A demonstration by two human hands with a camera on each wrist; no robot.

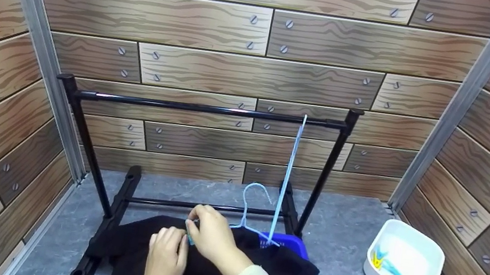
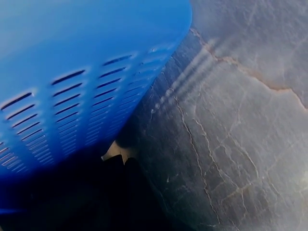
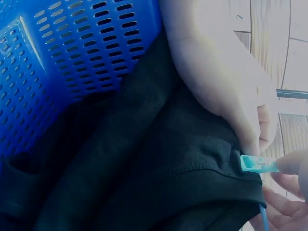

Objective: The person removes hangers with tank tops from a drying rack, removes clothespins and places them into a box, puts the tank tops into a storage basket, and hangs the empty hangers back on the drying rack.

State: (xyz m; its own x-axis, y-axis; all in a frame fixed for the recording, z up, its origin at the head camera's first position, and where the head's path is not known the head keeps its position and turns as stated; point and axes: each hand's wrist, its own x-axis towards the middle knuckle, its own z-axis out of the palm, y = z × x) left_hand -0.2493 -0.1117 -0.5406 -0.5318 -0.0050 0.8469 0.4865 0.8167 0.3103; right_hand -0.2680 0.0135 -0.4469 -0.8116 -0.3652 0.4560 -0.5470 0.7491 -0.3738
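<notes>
A black garment (image 1: 138, 247) lies over the blue basket and hangs about a light blue hanger (image 1: 246, 205), whose hook stands up behind it. My right hand (image 1: 214, 236) pinches a teal clothespin (image 3: 257, 164) at the garment's top edge, as the right wrist view shows. Beside it, my left hand (image 1: 166, 256) holds the cloth with bent fingers, its thumb close to the clothespin. In the left wrist view the blue basket (image 2: 91, 29) fills the upper left and dark cloth the bottom; the left hand cannot be made out there.
A black rack (image 1: 210, 109) stands behind the hands, with another blue hanger (image 1: 287, 177) on its rail, seen edge-on. To the right, a white tub (image 1: 430, 259) holds several yellow and blue clothespins (image 1: 391, 271). Wood-patterned walls surround the grey surface (image 1: 347, 228).
</notes>
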